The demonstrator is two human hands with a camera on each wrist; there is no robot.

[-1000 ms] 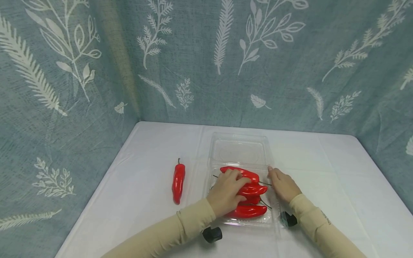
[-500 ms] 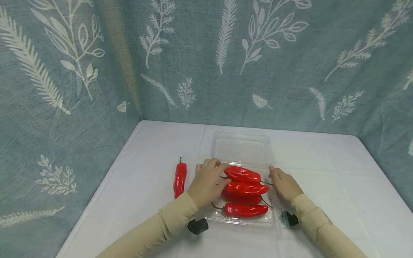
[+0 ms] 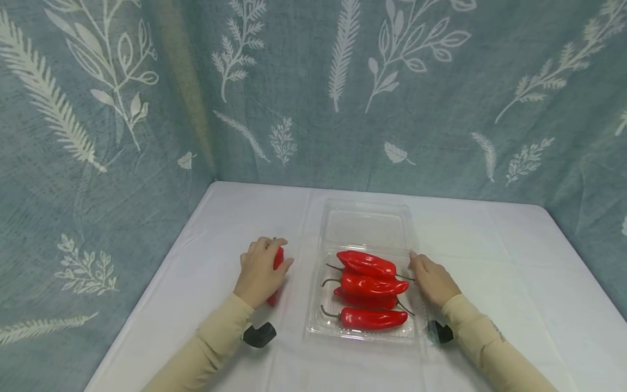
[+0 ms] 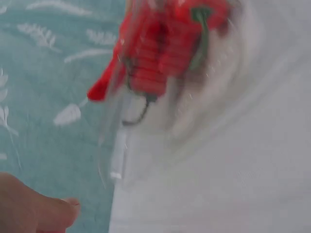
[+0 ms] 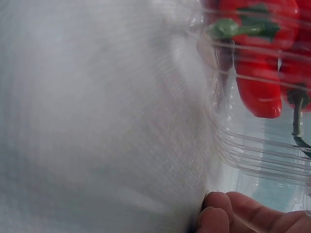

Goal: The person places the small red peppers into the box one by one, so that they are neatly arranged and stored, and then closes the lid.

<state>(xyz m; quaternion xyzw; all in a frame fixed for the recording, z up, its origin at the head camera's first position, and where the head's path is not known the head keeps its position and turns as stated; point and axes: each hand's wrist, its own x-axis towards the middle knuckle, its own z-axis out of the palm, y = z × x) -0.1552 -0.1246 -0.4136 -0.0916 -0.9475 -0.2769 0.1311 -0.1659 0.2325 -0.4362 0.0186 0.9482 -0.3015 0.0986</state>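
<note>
My left hand (image 3: pixel 260 275) is over a single red chili pepper (image 3: pixel 272 298) on the table, left of a clear plastic clamshell box (image 3: pixel 313 325). Its fingers lie across the pepper's stem end, the thumb apart on the right; no firm grip shows. In the left wrist view the thumb (image 4: pixel 53 213) shows at the bottom left. My right hand (image 3: pixel 433 279) holds the box's right edge near the hinge; curled fingertips (image 5: pixel 216 208) sit at that edge in the right wrist view. Several red peppers (image 3: pixel 373 319) with green stems lie crosswise in the box.
The box's lid (image 3: pixel 364 226) lies folded back, away from me. White cloth (image 3: pixel 499 272) covers the table. Blue-green curtains (image 3: pixel 313 141) with white leaf prints stand behind and to the left. A black wrist-worn piece (image 3: pixel 259 335) hangs under the left wrist.
My left hand has left the peppers in the box and swung left to the lone pepper, its fingers parted from the box's contents. The right hand has stayed at the box's edge.
</note>
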